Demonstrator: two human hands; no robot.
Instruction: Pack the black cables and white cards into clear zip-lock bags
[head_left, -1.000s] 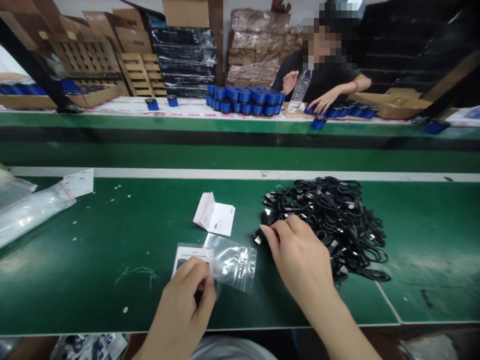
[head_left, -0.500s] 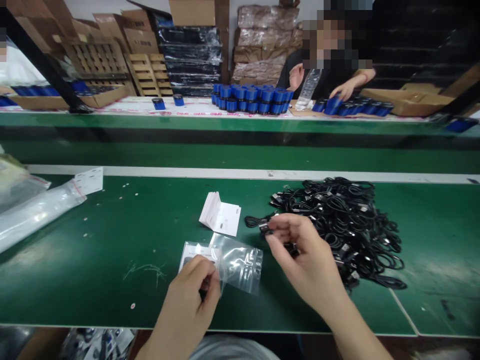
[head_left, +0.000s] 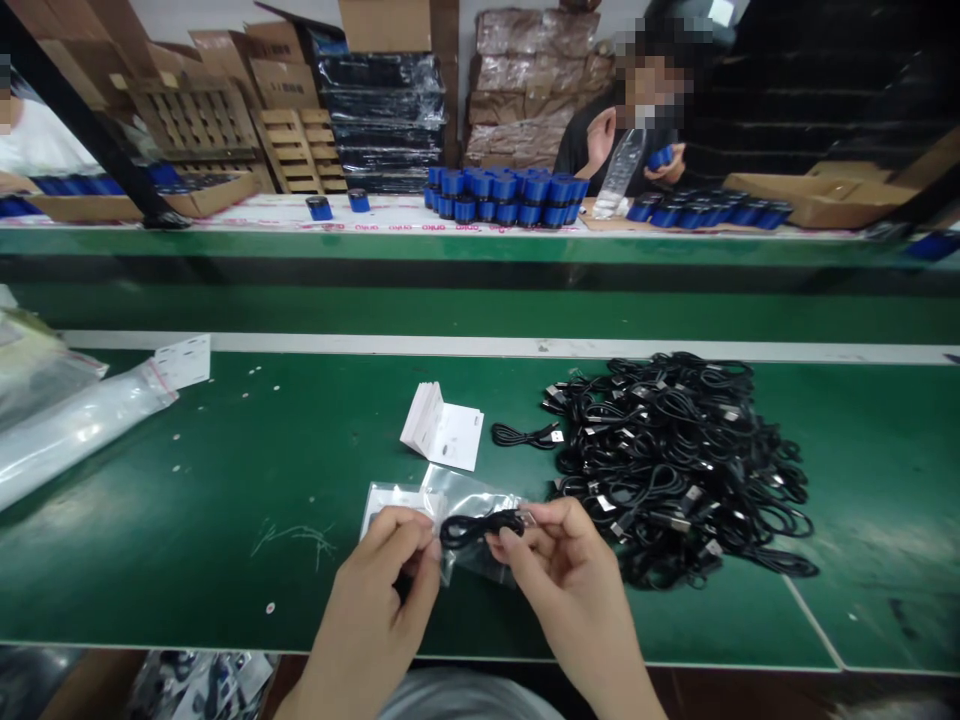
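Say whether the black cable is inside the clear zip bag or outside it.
Outside: the black cable lies across the clear zip bag, pinched in the right hand.

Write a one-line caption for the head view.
Left hand pinches a clear zip bag; right hand holds a coiled black cable over it, beside a heap of black cables.

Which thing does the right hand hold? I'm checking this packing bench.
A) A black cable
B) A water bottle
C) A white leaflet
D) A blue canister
A: the right hand pinches a coiled black cable above the clear bag.
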